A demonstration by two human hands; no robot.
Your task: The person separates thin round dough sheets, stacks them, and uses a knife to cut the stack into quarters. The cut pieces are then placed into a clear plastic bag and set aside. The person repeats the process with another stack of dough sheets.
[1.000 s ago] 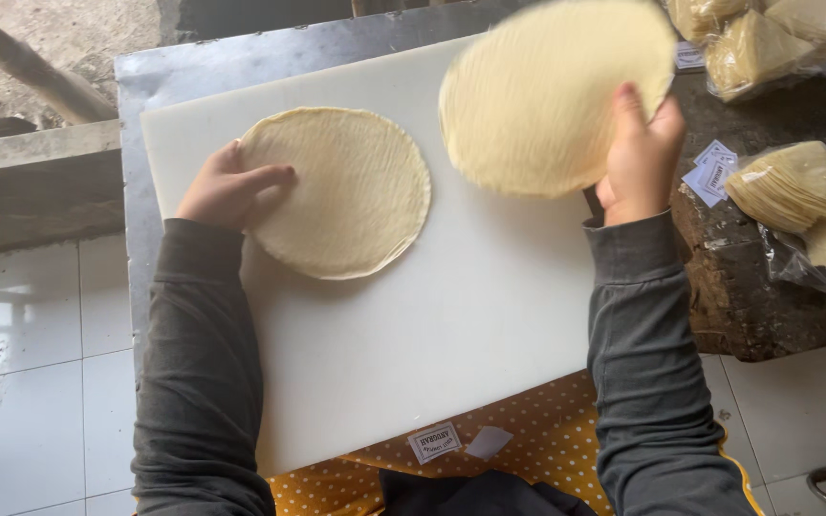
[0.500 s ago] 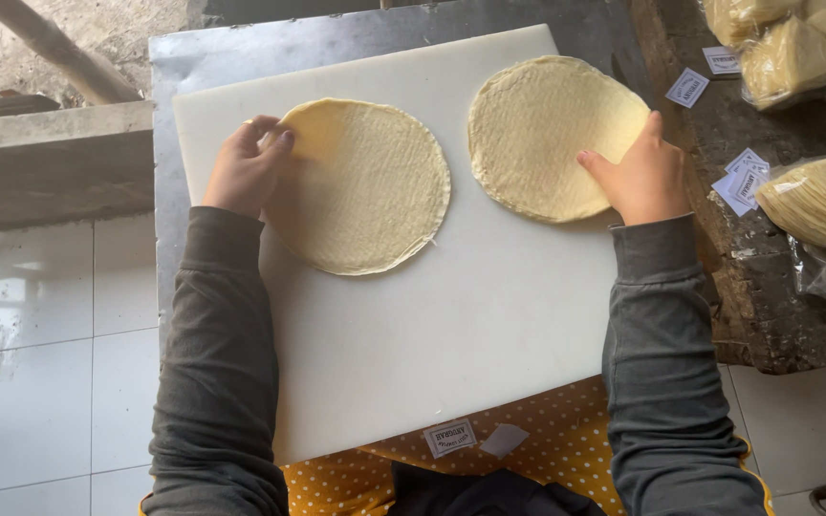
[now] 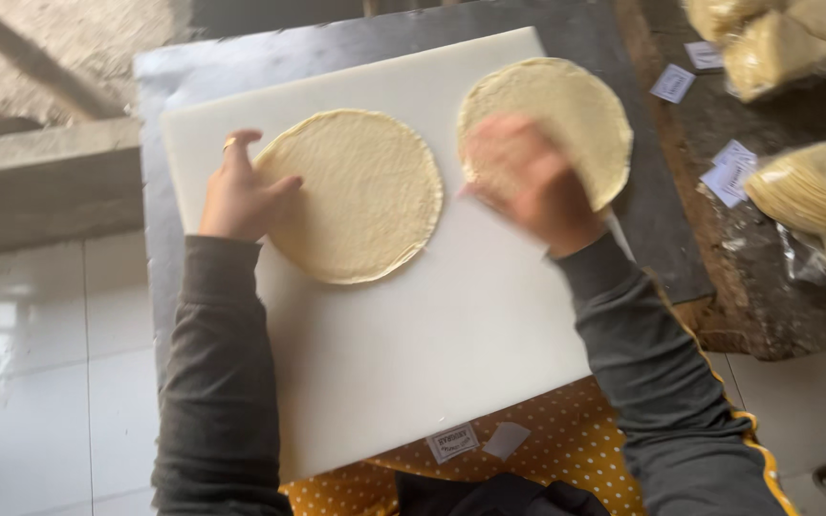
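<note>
Two round pale flatbreads lie side by side on a white cutting board [image 3: 413, 363]. My left hand [image 3: 238, 191] rests on the left edge of the left flatbread [image 3: 360, 196], fingers spread, a ring on one finger. My right hand [image 3: 528, 182] is blurred with motion and lies flat over the lower left part of the right flatbread [image 3: 566, 105], which hangs slightly past the board's right edge. Neither hand grips anything.
The board sits on a metal table [image 3: 270, 48]. At the right, a dark wooden surface [image 3: 767, 306] holds clear bags of stacked flatbreads [image 3: 815, 191] and small paper labels [image 3: 728, 172]. A yellow dotted cloth [image 3: 566, 449] lies near me. White floor tiles at left.
The right flatbread was held up, then laid flat on the board. My right hand has let go of its edge and slid left onto its surface. My left hand stays put.
</note>
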